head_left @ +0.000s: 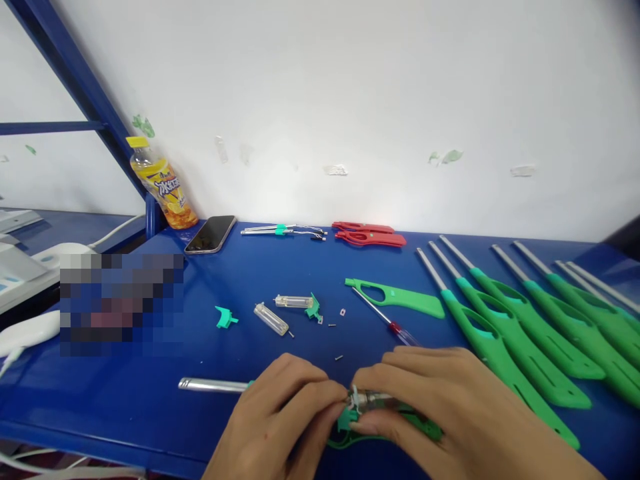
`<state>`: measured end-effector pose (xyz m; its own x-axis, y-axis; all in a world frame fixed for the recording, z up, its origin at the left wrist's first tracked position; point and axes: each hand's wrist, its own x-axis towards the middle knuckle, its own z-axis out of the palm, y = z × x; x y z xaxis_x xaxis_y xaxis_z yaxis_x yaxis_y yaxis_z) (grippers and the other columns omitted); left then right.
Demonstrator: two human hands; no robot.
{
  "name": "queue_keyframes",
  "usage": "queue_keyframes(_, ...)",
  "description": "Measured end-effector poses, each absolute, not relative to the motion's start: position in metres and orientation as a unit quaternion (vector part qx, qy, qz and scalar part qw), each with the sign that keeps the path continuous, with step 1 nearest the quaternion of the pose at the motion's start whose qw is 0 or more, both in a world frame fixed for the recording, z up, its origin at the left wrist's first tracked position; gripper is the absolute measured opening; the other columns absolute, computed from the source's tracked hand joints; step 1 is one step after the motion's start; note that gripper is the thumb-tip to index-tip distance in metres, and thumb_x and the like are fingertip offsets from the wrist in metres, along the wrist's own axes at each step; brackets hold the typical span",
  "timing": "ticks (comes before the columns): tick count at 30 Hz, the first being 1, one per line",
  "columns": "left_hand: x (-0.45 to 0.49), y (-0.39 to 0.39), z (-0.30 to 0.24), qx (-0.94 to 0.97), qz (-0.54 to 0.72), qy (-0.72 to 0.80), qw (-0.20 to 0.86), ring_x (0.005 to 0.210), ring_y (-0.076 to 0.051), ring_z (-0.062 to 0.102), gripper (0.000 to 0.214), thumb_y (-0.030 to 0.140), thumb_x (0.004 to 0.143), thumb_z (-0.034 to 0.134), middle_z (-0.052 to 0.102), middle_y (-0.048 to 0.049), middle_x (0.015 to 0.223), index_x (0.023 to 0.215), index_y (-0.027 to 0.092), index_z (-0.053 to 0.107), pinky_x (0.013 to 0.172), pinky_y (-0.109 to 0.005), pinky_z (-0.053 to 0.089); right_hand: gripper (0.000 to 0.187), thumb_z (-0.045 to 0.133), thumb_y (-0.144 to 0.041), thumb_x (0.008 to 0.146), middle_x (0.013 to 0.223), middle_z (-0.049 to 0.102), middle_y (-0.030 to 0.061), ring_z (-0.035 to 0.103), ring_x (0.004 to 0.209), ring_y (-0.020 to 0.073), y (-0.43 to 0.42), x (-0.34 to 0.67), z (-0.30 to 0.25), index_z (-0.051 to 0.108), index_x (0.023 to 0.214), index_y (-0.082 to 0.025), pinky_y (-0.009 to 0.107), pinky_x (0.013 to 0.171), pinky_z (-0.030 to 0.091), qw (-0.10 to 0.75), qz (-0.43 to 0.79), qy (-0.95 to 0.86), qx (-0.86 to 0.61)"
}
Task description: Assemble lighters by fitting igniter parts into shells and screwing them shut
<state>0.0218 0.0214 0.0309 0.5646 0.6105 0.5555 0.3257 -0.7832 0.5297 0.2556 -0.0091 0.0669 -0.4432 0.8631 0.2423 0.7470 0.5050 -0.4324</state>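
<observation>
Green plastic makes up the lighter shell (pixel 425 427) lying under both hands at the front of the tabletop (pixel 150 393). The right hand (pixel 435 400) pinches a clear fuel tank (pixel 373 400) in its fingers, and the left hand's (pixel 280 413) fingers squeeze together at its nozzle end. A teal trigger (pixel 345 420) shows between them. I can't tell if the tank sits all the way in. Pushing too hard on one side could pop the trigger out or bend the nozzle. A metal tube (pixel 213 385) pokes out to the left. Past the hands lie tiny screws (pixel 339 358); a bump could roll them away. Near them are two more clear tanks (pixel 271 319) and a screwdriver (pixel 387 320). Green lighters (pixel 545 373) lie on the right.
</observation>
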Motion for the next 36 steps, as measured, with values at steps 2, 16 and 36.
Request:
queue_keyframes(2, 0.021, 0.021, 0.031, 0.869, 0.377, 0.266, 0.181, 0.084, -0.015, 0.067, 0.022, 0.005, 0.106, 0.056, 0.071, -0.003, 0.1, 0.118, 0.021, 0.067, 0.076, -0.027, 0.06, 0.003, 0.068, -0.034, 0.105, 0.087, 0.077, -0.0094, 0.075, 0.08, 0.0154, -0.009, 0.255, 0.067, 0.071, 0.104, -0.035, 0.03, 0.074, 0.05, 0.215, 0.133, -0.839, -0.481)
queue_keyframes(16, 0.019, 0.02, 0.028, 0.881, 0.372, 0.257, 0.14, 0.081, -0.017, 0.064, 0.023, 0.004, 0.106, 0.054, 0.07, -0.0053, 0.097, 0.118, 0.018, 0.067, 0.072, -0.029, 0.059, 0.006, 0.073, -0.027, 0.101, 0.084, 0.075, -0.009, 0.073, 0.073, 0.0154, -0.007, 0.252, 0.065, 0.073, 0.098, -0.032, 0.031, 0.066, 0.047, 0.203, 0.128, -0.846, -0.477)
queue_keyframes(36, 0.022, 0.018, 0.032, 0.851, 0.377, 0.317, 0.185, 0.089, -0.012, 0.069, 0.022, 0.005, 0.104, 0.058, 0.07, 0.0015, 0.099, 0.113, 0.024, 0.064, 0.081, -0.019, 0.058, 0.019, 0.062, -0.028, 0.107, 0.091, 0.083, -0.0029, 0.079, 0.077, 0.0166, -0.009, 0.264, 0.069, 0.08, 0.105, -0.032, 0.025, 0.072, 0.061, 0.255, 0.098, -0.837, -0.474)
